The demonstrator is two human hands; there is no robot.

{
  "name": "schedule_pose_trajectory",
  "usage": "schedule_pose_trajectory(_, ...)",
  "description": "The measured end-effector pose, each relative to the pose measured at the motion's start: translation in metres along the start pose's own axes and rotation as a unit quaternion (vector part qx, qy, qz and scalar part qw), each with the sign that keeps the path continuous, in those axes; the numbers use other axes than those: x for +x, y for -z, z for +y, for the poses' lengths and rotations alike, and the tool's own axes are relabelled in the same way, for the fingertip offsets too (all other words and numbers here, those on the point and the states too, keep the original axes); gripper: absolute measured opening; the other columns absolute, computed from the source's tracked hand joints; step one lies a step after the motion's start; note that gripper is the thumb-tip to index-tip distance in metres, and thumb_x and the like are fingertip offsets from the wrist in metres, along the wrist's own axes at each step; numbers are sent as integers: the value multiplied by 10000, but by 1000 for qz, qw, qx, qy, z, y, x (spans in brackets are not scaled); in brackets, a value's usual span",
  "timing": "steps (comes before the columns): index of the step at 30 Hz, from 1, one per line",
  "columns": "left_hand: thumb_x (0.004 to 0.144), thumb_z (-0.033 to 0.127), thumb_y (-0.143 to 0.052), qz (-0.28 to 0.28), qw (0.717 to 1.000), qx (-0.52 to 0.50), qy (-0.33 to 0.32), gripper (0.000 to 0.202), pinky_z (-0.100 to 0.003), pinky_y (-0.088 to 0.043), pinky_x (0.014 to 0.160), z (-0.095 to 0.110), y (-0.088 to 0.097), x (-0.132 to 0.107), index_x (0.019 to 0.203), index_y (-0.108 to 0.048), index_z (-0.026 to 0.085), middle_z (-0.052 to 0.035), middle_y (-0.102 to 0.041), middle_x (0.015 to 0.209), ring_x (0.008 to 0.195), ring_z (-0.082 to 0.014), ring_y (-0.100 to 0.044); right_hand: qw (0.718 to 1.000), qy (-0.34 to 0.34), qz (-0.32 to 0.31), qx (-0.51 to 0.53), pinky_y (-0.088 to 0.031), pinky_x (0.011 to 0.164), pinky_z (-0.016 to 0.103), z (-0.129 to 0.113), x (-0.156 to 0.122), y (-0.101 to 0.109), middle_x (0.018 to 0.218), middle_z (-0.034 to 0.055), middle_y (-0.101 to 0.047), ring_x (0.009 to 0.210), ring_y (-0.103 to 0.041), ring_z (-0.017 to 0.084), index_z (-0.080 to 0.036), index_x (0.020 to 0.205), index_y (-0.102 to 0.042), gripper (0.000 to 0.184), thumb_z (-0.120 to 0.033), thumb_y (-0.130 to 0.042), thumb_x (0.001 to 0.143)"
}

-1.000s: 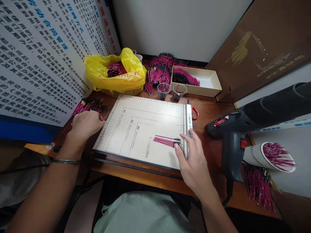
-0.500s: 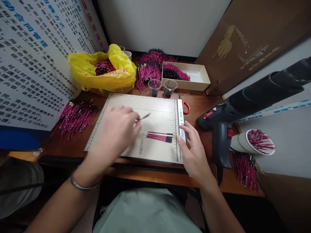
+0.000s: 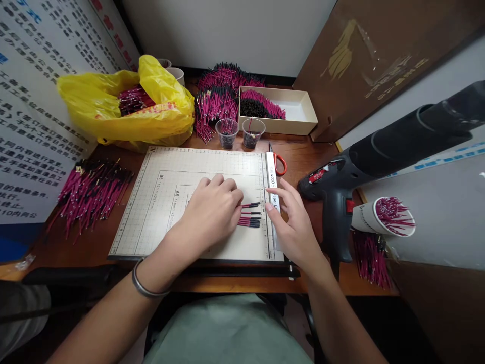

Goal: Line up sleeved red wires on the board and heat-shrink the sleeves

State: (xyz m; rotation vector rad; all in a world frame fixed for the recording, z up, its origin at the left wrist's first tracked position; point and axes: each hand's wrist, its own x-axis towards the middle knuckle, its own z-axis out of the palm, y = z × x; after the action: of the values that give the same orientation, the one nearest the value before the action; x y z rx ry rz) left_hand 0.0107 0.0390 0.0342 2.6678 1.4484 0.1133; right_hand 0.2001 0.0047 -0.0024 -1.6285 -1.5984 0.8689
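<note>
My left hand (image 3: 214, 205) rests on the white cutting board (image 3: 151, 212) of a paper cutter, fingers curled and pinched at a thin magenta wire with a black sleeved end (image 3: 253, 205). The fingertips are partly hidden behind the hand. Just below, several matching magenta wires (image 3: 248, 222) lie side by side, black ends pointing right; their left ends are covered by the hand. My right hand (image 3: 291, 217) is open beside the cutter's silver rail (image 3: 270, 169), thumb and fingers apart at the board's right edge.
A black heat gun (image 3: 337, 202) stands at right, by a paper cup of wires (image 3: 375, 217). Red-handled scissors (image 3: 280, 164) lie behind the rail. Farther back are two clear cups (image 3: 253, 134), a cardboard box (image 3: 299, 108) and a yellow bag (image 3: 166, 121). Loose wires (image 3: 94, 194) lie at left.
My left hand has moved right and down, bringing a wire to the row on the board. My right hand stays by the rail. The view has shifted slightly.
</note>
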Motion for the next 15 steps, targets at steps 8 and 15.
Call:
schedule_pose_trajectory(8,998,297,-528,17,993,-107,42,238,-433,-506,867,-1,-6,-16,1099,-712,184,-78,-731,1113,998,-267,-642,999,1,-48,-6,-340,1223,510,-4,22,0,1596,99,-388,1501,-385,267,-214,929,-651,203,-377,-529,916)
schedule_pose_trajectory(15,1085,534,-238,112,994,-19,3,660,-520,-318,1203,29,-33,-44,1463,-482,51,-143,-547,1523,1425,-293,-488,997,31,-71,-4,-349,1207,465,-4,21,-3,1543,112,-427,1438,-447,248,-209,868,-585,190,-368,-508,938)
